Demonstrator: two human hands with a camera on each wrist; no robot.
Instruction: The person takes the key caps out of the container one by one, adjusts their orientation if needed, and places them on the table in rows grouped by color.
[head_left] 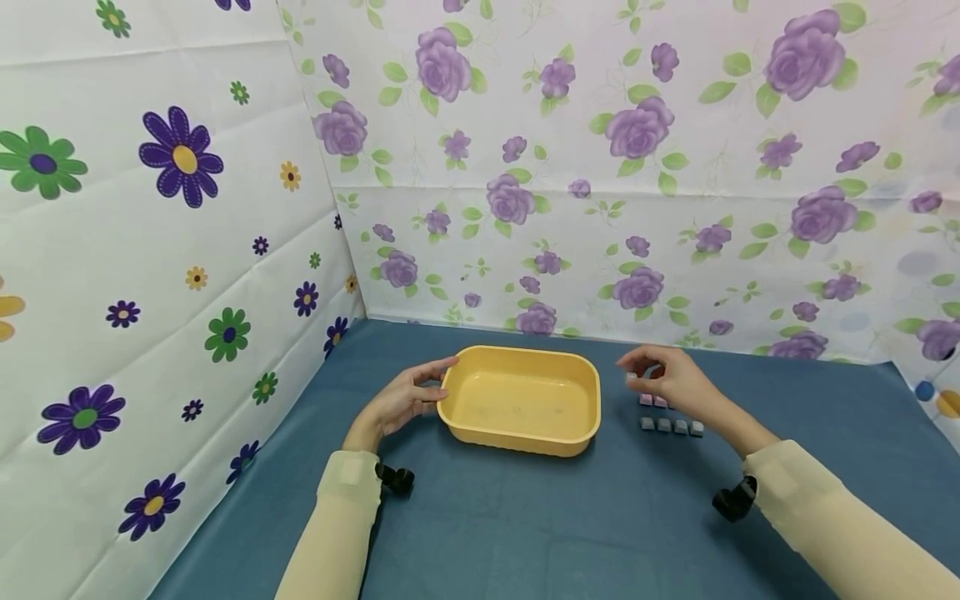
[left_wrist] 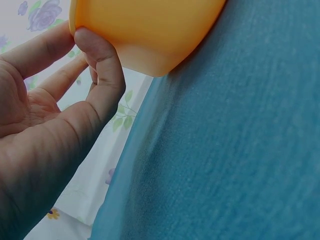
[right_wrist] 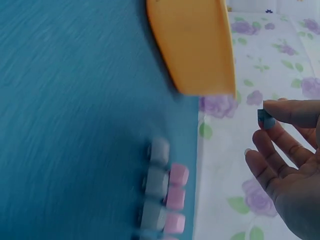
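Note:
A yellow plastic tray (head_left: pixel 517 439) with rounded corners sits upright on the table. My left hand (head_left: pixel 405 397) holds its left rim, thumb in front and fingers spread behind, as the left wrist view shows. To the right of the tray, my right hand (head_left: pixel 673 382) pinches a small pale keycap (right_wrist: pixel 265 119) between thumb and index finger, raised over the table. Below that hand lies a row of several grey keycaps (head_left: pixel 664 425). Behind it are pink keycaps (head_left: pixel 652 400), partly hidden by the hand in the head view.
Blue cloth (head_left: pixel 480 517) covers the table. A flowered curtain (head_left: pixel 600 208) hangs along the back edge, and another flowered sheet (head_left: pixel 150 275) closes the left side. Small black cameras are strapped to both wrists.

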